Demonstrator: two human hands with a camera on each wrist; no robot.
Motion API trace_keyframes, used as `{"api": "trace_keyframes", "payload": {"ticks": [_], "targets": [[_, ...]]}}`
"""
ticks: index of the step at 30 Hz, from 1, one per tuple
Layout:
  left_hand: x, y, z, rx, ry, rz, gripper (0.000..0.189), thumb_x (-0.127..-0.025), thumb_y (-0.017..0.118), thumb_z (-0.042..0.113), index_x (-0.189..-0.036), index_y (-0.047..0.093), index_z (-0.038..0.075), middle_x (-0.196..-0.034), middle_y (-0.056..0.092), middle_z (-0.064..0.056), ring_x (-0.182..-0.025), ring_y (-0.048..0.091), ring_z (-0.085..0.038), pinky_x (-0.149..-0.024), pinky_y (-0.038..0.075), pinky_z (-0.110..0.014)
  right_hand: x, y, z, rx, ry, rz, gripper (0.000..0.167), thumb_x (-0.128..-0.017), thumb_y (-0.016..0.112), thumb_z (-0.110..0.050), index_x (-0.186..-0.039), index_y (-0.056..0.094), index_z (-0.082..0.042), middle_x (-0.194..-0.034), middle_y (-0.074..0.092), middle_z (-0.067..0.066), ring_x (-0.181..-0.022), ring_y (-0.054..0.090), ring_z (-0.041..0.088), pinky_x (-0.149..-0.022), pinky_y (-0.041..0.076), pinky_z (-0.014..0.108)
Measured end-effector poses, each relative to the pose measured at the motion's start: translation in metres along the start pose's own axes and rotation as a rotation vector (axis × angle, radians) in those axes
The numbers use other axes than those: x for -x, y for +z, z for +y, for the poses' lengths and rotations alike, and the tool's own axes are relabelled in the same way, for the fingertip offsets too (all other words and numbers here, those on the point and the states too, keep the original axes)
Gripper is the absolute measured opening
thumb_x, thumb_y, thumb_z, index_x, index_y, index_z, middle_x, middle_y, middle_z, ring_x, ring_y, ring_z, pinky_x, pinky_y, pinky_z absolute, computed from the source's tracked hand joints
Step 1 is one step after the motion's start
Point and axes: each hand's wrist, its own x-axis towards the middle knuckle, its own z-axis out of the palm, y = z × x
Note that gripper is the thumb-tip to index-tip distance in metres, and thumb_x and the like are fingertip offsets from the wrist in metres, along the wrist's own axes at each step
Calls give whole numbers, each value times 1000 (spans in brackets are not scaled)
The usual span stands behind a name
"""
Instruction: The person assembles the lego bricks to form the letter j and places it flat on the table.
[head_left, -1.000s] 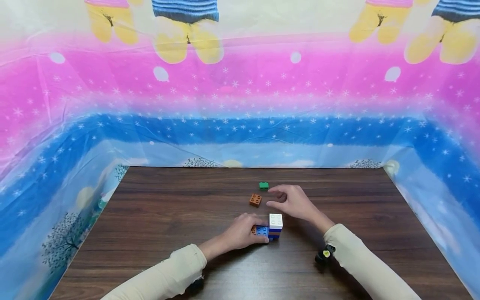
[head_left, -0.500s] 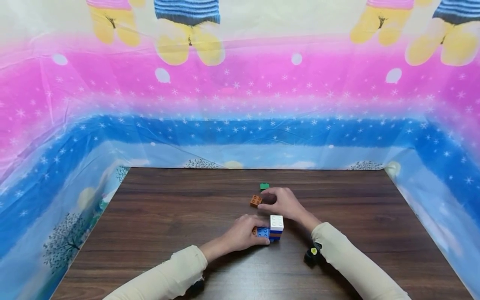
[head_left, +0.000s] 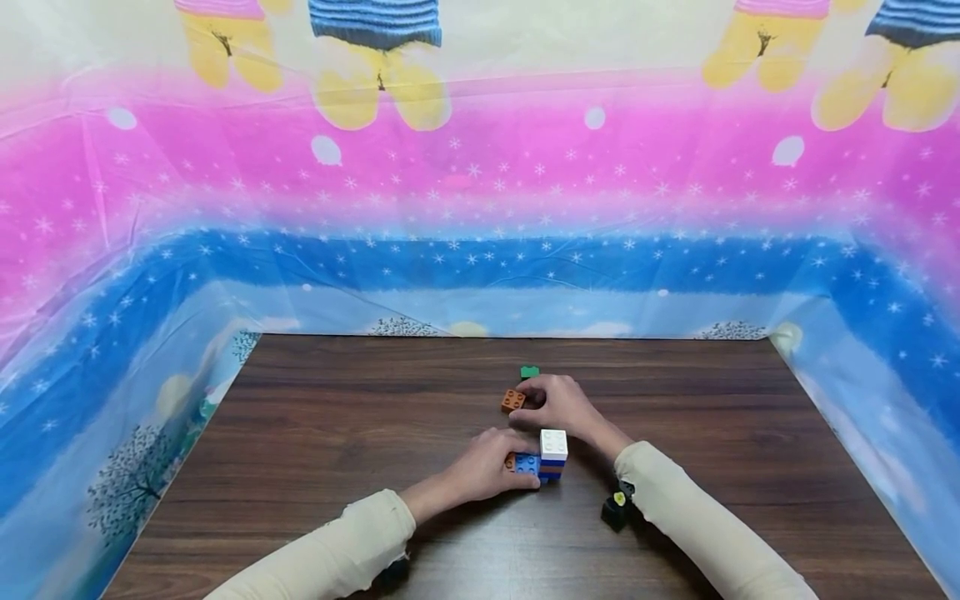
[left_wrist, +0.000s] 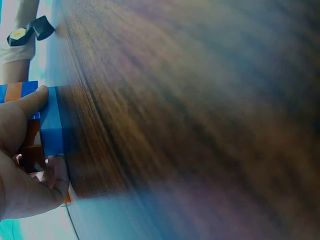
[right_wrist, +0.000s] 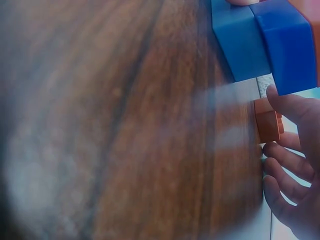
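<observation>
My left hand point(head_left: 480, 467) grips a toy-brick build, thumb along its near side and fingers behind. The build's long light-blue base brick point(left_wrist: 51, 122) lies on the table, with an orange brick point(left_wrist: 34, 140) on its left part. At its right end rises a stack of blue and orange layers topped by a white brick point(head_left: 553, 443). Just beyond the build, my right hand point(head_left: 566, 406) pinches a loose orange brick point(head_left: 513, 401) between thumb and forefinger. In the right wrist view that orange brick point(right_wrist: 268, 120) sits at table level, its other fingers loosely curled alongside.
A small green brick point(head_left: 529, 372) lies behind the right hand, partly covered by it. The dark wood table point(head_left: 337, 400) is bordered at the back and sides by a printed cloth point(head_left: 480, 258). A black wrist device point(head_left: 615, 510) hangs beneath the right sleeve.
My right hand has moved left and slightly toward me, from beside the loose orange brick until thumb and forefinger closed around it. The left hand keeps its grip on the build.
</observation>
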Motion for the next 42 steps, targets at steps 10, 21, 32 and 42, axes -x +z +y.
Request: {"api": "trace_keyframes", "payload": {"ticks": [10,21,32,42], "targets": [[0,0,-1,-6,19,15,42,-88,81,35,-126,74,17,-122,73,5,-112,65,-10,-99,48,-38,-2,1,-2,75,-24,14,43,-86,84,-33,-122,74,-11,-98,74,-1,-80,64,7,-72,54,32],[0,0,0,-8,0,8,44,-89,81,37,-127,73,17,-125,72,3,-114,64,-11,-99,48,-39,6,-7,2,30,-43,-8,39,-93,77,-30,-128,71,-13,-95,75,0,-80,67,8,-70,55,33],[0,2,0,-18,-15,19,44,-87,82,39,-125,75,16,-116,74,3,-100,63,-12,-86,48,-31,19,-28,0,33,7,10,44,-92,78,-29,-132,69,-14,-103,74,1,-86,68,9,-74,57,34],[1,0,2,-11,-22,18,44,-87,82,38,-125,75,15,-117,74,2,-102,63,-15,-86,49,-33,30,-49,-11,20,-3,42,45,-92,79,-26,-133,68,-14,-99,73,-1,-82,66,7,-71,56,30]]}}
